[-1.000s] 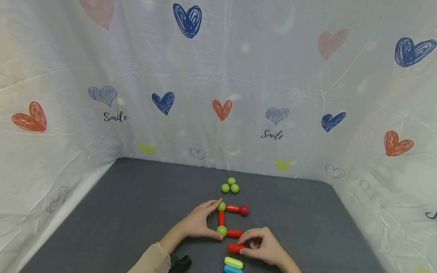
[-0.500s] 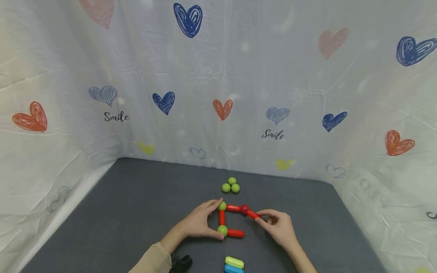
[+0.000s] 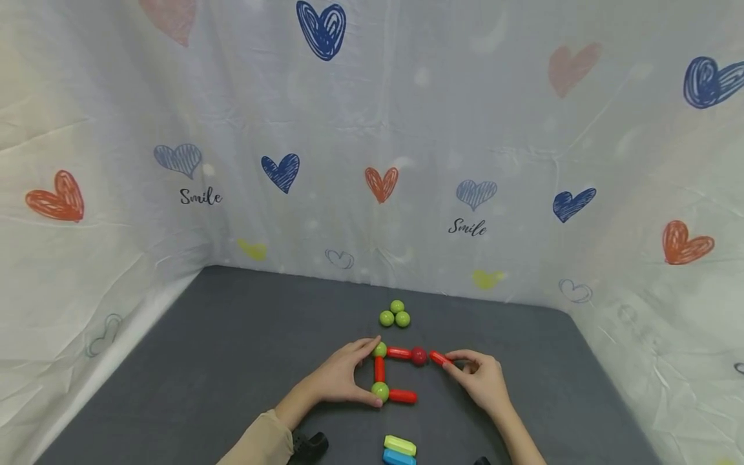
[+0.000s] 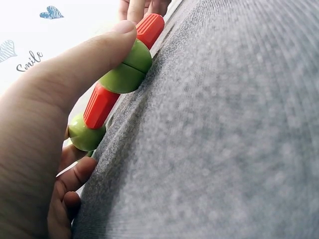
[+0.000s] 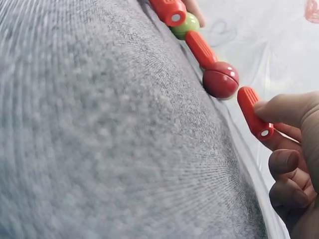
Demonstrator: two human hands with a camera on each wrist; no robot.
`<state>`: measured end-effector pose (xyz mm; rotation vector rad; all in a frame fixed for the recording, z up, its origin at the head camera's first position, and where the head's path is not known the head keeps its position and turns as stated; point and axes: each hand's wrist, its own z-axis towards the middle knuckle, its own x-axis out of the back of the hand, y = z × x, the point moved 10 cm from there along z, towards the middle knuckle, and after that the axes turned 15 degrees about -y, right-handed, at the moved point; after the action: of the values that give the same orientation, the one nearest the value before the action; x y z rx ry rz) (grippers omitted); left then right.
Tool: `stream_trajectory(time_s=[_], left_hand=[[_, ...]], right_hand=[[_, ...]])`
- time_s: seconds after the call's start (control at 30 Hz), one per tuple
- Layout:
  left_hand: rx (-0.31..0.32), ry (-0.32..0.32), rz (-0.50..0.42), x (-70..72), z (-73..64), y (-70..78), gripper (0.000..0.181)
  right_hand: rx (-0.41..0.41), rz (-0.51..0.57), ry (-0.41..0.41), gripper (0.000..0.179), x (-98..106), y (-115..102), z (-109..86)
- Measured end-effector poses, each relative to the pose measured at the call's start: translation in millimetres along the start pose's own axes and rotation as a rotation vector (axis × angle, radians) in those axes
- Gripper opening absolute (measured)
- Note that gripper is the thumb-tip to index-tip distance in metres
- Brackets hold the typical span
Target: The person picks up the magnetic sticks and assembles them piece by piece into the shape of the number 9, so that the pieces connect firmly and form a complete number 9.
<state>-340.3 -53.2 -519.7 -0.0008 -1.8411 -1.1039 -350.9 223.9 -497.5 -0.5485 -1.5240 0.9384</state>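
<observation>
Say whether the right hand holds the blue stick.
No, the right hand pinches a red stick; the blue stick lies beside the yellow stick.

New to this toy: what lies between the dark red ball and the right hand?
A red stick, pinched by the right hand; the right wrist view shows its end apart from the dark red ball.

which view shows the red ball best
The right wrist view: the red ball is large there, its seam visible. The head view shows it small, at the end of a red stick; the left wrist view lacks it.
</observation>
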Motion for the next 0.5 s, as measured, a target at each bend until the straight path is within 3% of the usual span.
stream_trajectory(time_s=[0.5], left_hand=[[-0.005, 0.008, 0.014, 0.9, 0.0, 0.0, 0.121]], right_hand=[[-0.006, -0.009, -0.018, 0.013, -4.1, -4.2, -0.9]])
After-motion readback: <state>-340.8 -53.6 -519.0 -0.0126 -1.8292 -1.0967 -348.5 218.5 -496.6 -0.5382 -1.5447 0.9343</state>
